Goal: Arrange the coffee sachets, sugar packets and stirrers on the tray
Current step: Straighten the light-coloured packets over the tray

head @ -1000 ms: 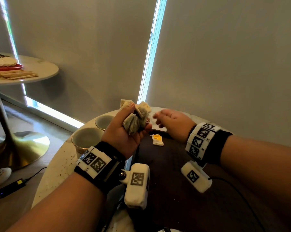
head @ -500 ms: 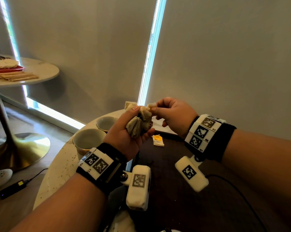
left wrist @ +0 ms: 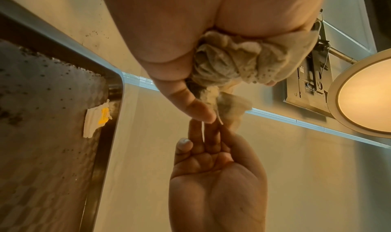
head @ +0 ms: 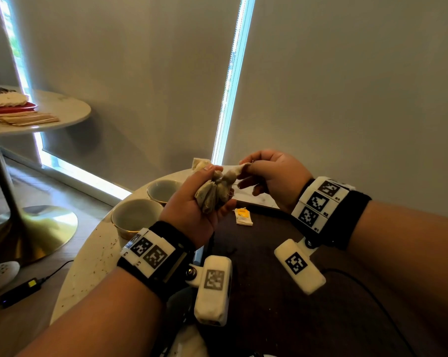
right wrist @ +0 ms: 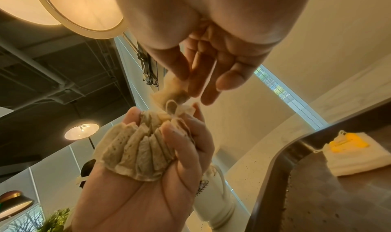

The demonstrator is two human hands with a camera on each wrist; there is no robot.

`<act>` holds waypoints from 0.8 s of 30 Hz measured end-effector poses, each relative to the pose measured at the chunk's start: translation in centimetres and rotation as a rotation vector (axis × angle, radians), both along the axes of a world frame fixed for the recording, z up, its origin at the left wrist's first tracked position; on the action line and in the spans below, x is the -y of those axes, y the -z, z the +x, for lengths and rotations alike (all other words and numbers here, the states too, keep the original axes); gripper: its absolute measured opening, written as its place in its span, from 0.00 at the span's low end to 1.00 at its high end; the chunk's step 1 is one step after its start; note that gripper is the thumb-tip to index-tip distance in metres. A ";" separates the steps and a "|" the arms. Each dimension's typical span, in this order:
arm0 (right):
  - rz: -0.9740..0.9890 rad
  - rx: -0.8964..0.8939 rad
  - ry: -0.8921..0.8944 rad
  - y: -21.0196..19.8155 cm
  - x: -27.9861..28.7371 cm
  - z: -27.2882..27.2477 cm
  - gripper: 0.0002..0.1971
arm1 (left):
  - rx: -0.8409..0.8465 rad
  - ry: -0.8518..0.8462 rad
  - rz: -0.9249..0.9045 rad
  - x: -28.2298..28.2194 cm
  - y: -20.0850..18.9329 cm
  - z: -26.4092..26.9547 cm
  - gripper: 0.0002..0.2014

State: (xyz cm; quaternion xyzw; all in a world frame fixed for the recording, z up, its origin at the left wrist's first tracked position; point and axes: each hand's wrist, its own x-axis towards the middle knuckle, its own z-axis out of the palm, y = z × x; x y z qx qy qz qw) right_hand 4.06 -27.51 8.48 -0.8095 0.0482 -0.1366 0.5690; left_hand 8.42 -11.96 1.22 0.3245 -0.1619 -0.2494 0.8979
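Observation:
My left hand (head: 212, 186) is raised over the table's left side and grips a bunch of several beige sachets (head: 212, 194), fanned out in the palm (right wrist: 137, 150). My right hand (head: 246, 168) pinches the top end of one sachet (head: 234, 171) of that bunch between thumb and fingers (right wrist: 186, 83); its lower end is still in the bunch. Below the hands lies the dark brown tray (head: 269, 292). A white sachet with a yellow label (head: 243, 216) lies in the tray's far left corner (left wrist: 95, 120).
Two pale bowls (head: 135, 215) (head: 163, 188) stand on the marble table left of the tray. A second round table at the far left carries wooden stirrers (head: 27, 119) and a red tray. A cable and adapter (head: 22, 289) lie on the floor.
My right hand came up from over the tray to the bunch, pinched one sachet and is drawing it to the right. My left hand has held the bunch throughout.

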 end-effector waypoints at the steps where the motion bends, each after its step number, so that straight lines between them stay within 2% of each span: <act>1: 0.061 0.008 -0.004 0.0 0.0 0.0 0.06 | 0.003 0.005 -0.003 0.0 0.0 0.0 0.20; 3: 0.133 0.019 0.005 -0.1 0.1 -0.1 0.10 | 0.004 0.006 -0.012 0.0 0.0 0.0 0.16; 6: 0.118 0.024 0.013 -0.1 0.0 -0.1 0.04 | -0.005 0.000 -0.017 0.1 -0.2 -0.1 0.15; 9: 0.055 0.002 0.036 -0.2 0.3 0.2 0.13 | -0.015 0.003 -0.011 0.1 -0.4 -0.2 0.16; 13: 0.014 -0.036 0.068 -0.1 1.0 0.7 0.14 | -0.023 -0.017 -0.006 0.1 -0.2 0.0 0.17; 18: -0.308 -0.174 0.211 0.4 2.8 1.6 0.12 | -0.030 -0.061 -0.039 0.0 -0.4 0.1 0.17; 24: -0.580 -0.422 0.222 1.8 3.8 3.0 0.12 | 0.021 -0.069 -0.087 -0.1 -0.7 0.0 0.17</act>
